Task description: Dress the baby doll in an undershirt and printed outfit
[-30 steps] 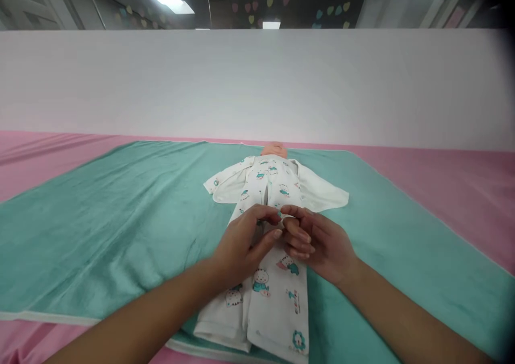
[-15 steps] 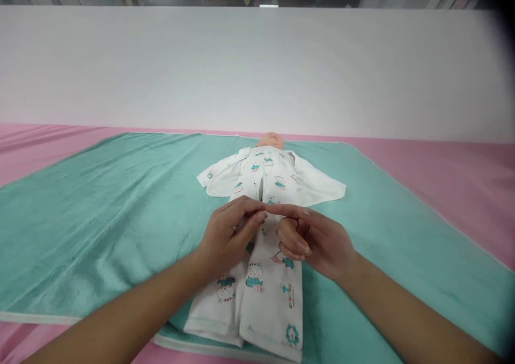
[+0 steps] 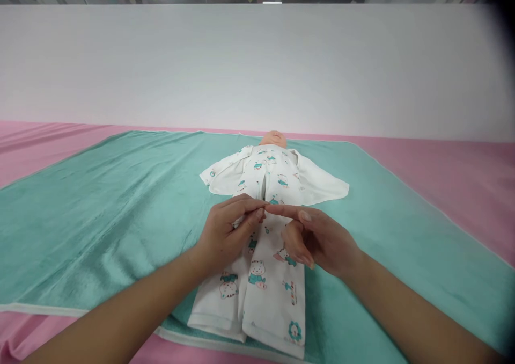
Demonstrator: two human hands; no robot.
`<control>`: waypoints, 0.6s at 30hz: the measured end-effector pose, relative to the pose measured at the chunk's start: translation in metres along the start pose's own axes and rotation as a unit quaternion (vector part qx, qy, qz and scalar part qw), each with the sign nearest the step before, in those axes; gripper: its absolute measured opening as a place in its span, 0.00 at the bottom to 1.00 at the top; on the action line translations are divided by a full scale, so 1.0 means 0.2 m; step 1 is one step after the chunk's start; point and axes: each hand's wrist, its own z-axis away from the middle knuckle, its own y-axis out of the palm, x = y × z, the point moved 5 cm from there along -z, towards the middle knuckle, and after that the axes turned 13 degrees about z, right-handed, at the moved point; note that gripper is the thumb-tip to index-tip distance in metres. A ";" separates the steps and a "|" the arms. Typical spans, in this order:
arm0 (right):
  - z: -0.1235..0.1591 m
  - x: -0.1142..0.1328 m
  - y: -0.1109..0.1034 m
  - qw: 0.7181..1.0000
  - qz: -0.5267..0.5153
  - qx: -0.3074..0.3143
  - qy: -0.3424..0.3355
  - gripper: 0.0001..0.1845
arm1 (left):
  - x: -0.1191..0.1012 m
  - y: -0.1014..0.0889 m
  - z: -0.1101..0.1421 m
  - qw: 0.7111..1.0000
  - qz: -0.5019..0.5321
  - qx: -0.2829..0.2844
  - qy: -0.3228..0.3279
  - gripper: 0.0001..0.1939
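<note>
White baby clothes with teal cat prints lie over a baby doll (image 3: 273,138) whose head shows at the far end. The long-sleeved top (image 3: 317,184) has its sleeves spread to both sides. Nearer to me, the trousers (image 3: 277,299) stretch out with their legs side by side. Above their upper part, my left hand (image 3: 225,235) pinches thumb and forefinger together; what lies between them, if anything, is too small to make out. My right hand (image 3: 322,240) points its index finger at the left fingertips, touching them. Its other fingers curl loosely, and no object shows in them.
A teal blanket (image 3: 100,208) with a pale edge lies under the clothes. It rests on a pink cloth (image 3: 462,187). Behind stands a plain white wall or panel (image 3: 257,63), with dark glass bearing heart shapes above it.
The curled fingers of my right hand have loosened and dropped slightly. My left hand keeps its pinch, and both hands still meet at the fingertips. The view has shifted a little.
</note>
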 end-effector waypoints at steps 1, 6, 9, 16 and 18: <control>0.00 0.00 0.00 1.000 0.018 -0.005 -0.003 0.24 | 0.00 0.00 0.00 1.000 -0.003 0.004 -0.002 0.12; 0.00 0.00 -0.02 0.994 0.109 -0.023 0.015 0.23 | 0.01 0.00 0.01 0.996 -0.076 0.008 0.034 0.10; 0.00 0.00 -0.03 0.985 0.168 -0.020 0.023 0.24 | 0.02 0.01 0.01 0.989 -0.134 0.013 0.060 0.10; 0.01 0.03 0.04 0.940 0.331 -0.083 -0.013 0.23 | 0.06 -0.02 0.00 0.995 -0.097 -0.020 -0.018 0.08; 0.05 0.08 0.08 0.893 0.424 -0.129 -0.085 0.24 | 0.09 -0.03 -0.01 0.995 -0.086 -0.036 -0.038 0.07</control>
